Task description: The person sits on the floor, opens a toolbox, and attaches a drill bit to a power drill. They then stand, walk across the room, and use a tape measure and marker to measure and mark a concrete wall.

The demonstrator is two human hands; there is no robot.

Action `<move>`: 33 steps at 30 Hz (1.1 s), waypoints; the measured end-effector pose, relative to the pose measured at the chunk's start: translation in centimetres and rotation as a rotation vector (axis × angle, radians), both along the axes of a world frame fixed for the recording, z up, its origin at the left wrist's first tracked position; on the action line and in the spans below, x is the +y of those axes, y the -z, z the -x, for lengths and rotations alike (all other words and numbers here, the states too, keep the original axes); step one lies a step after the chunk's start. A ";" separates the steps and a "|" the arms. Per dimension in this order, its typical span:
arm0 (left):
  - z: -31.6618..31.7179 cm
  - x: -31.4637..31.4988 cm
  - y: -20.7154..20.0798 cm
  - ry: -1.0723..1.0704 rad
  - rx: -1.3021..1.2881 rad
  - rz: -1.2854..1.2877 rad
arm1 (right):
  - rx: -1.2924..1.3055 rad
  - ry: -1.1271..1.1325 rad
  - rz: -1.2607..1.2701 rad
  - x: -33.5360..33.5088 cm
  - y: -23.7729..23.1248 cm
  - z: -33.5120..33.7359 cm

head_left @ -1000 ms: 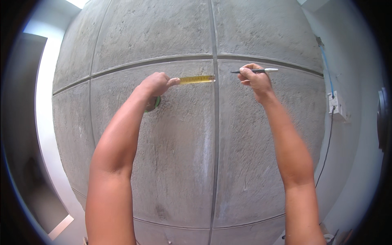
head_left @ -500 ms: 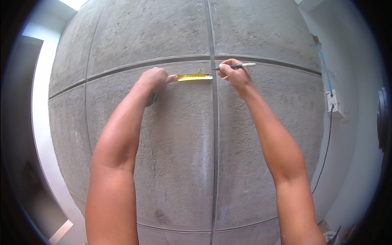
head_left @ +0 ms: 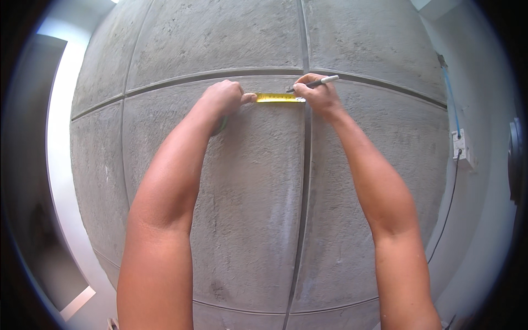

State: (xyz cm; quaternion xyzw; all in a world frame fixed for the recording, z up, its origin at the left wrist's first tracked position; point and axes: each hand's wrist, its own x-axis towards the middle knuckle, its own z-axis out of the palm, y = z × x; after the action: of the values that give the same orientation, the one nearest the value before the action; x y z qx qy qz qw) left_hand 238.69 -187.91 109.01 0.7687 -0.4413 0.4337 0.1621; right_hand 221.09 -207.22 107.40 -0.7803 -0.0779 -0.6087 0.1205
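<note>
My left hand (head_left: 224,102) is closed around a tape measure, whose case is mostly hidden behind my palm and wrist; a bit of green shows below. Its yellow blade (head_left: 276,98) lies sideways against the grey wall panel (head_left: 247,192), a little under the horizontal groove. The blade's metal end reaches the vertical groove (head_left: 306,165). Between the fingers of my right hand (head_left: 319,96) is a marker (head_left: 320,82) with a dark barrel and a pale rear end. Its tip points left, at the wall just above the blade near the vertical groove.
Grooves split the rough grey wall into large panels. On the right, a white socket box (head_left: 462,148) has a blue conduit (head_left: 452,99) above and a black cable (head_left: 446,220) hanging below. A dark doorway (head_left: 47,165) with a white frame stands at the left.
The marker has moved left relative to the wall, from over the vertical groove to above the blade, and tilted more. The view has shifted slightly; the blade still lies against the panel.
</note>
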 end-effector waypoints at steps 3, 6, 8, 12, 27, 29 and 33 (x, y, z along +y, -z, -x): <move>-0.1 -0.1 0.2 0.004 0.007 0.004 | -0.044 -0.006 0.013 -0.3 0.2 -0.5; 0.7 0.1 0.3 -0.020 0.053 -0.001 | -0.049 -0.021 -0.003 -0.3 0.2 -0.6; 1.4 0.5 0.2 -0.048 0.123 -0.027 | -0.037 -0.035 -0.027 -0.3 0.2 -0.6; 1.1 0.4 0.2 -0.023 0.090 -0.022 | -0.023 -0.049 -0.052 -0.4 0.0 -0.6; 0.3 -0.2 0.5 -0.011 0.043 0.025 | 0.000 -0.001 -0.031 0.0 0.3 -0.2; 0.3 -0.3 0.5 -0.013 0.035 0.024 | 0.004 -0.001 -0.031 -0.1 0.3 -0.3; 0.3 -0.2 0.4 -0.013 0.033 0.026 | -0.003 0.008 -0.030 0.2 0.4 -0.3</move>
State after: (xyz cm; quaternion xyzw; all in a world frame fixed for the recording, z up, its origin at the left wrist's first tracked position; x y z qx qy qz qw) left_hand 238.40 -188.08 108.60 0.7764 -0.4281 0.4277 0.1763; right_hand 221.35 -207.05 107.01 -0.7779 -0.0660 -0.6113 0.1298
